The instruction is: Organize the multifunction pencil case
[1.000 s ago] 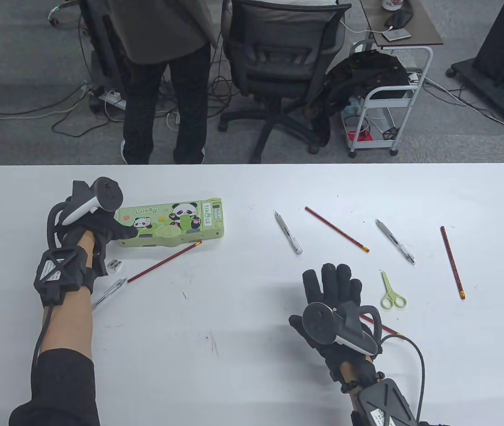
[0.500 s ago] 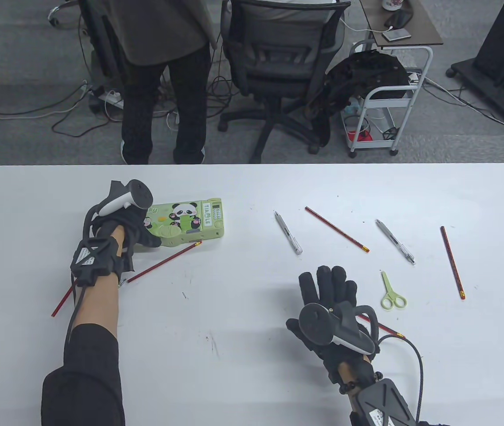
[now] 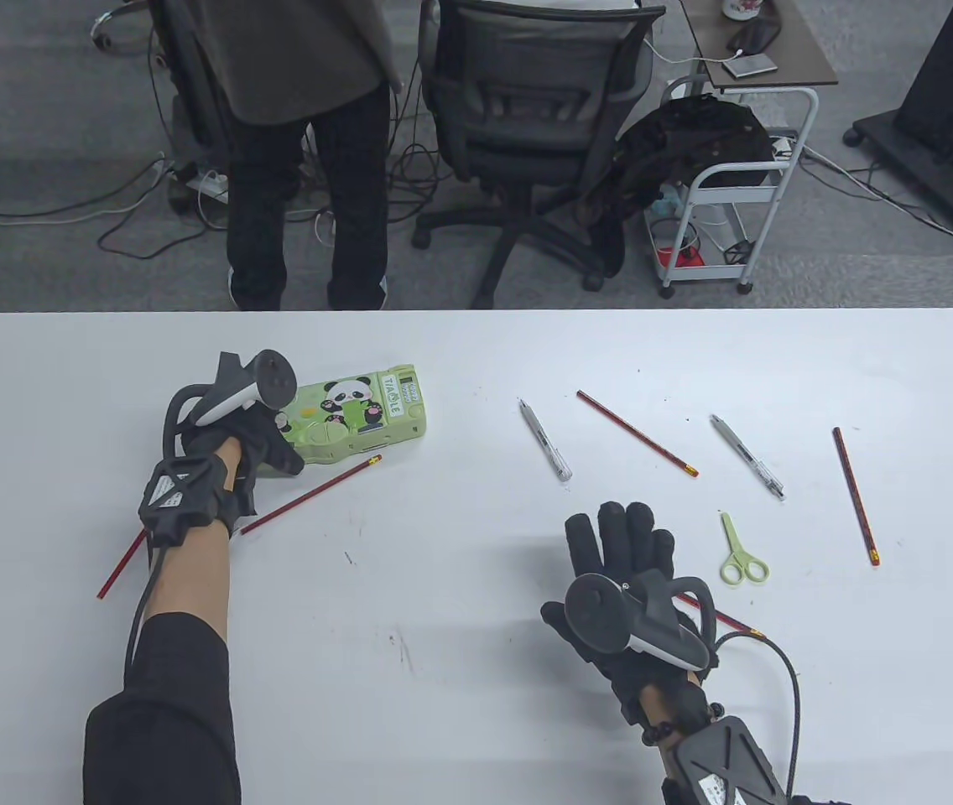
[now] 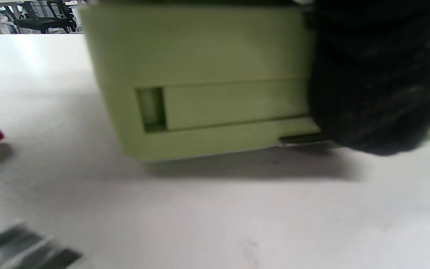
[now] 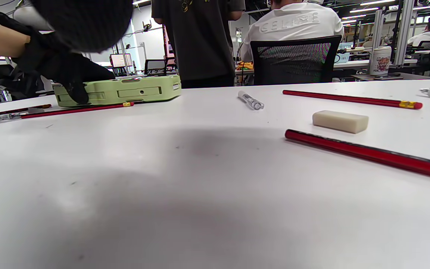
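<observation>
Overhead, your left hand (image 3: 254,440) grips the near-left end of the green panda pencil case (image 3: 363,411) on the table's (image 3: 476,696) left side, thumb against its front wall. Your right hand (image 3: 623,579) lies flat, fingers straight, holding nothing. Only your right wrist view reveals a white eraser (image 5: 340,121) between two red pencils (image 5: 351,98); overhead, your hand hides it.
</observation>
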`<state>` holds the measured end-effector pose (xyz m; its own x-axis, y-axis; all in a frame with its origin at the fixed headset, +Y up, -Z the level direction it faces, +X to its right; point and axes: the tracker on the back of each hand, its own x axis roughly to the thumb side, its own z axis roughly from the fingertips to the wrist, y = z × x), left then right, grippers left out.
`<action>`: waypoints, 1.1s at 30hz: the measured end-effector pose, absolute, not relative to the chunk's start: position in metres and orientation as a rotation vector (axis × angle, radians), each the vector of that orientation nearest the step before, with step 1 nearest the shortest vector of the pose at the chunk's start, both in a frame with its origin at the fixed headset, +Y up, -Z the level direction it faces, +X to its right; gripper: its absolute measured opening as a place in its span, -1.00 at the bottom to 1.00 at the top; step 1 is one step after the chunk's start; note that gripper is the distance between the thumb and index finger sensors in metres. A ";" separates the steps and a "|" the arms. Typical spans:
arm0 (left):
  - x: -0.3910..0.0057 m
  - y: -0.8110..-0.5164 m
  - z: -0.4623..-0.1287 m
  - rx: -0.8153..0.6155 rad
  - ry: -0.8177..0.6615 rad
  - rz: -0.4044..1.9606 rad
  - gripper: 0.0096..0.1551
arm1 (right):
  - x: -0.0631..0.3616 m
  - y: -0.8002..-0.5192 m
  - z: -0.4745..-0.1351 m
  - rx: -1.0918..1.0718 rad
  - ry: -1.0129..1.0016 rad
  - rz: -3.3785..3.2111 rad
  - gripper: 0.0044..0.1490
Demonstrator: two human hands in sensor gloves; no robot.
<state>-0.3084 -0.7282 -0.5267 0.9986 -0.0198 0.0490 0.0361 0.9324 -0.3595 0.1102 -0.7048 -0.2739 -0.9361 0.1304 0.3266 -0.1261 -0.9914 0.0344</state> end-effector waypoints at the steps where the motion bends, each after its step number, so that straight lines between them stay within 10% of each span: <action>1: -0.309 -0.726 -0.524 -0.354 -0.056 -0.019 0.54 | 0.110 -0.705 -0.274 0.500 0.017 2.967 0.27; 19: -0.253 -0.656 -0.437 -0.103 -0.297 0.015 0.50 | 0.124 -0.696 -0.273 0.436 -0.116 2.954 0.26; 33: -0.179 -0.710 -0.359 -0.209 -0.415 -0.054 0.47 | 0.125 -0.707 -0.278 0.450 -0.038 2.905 0.25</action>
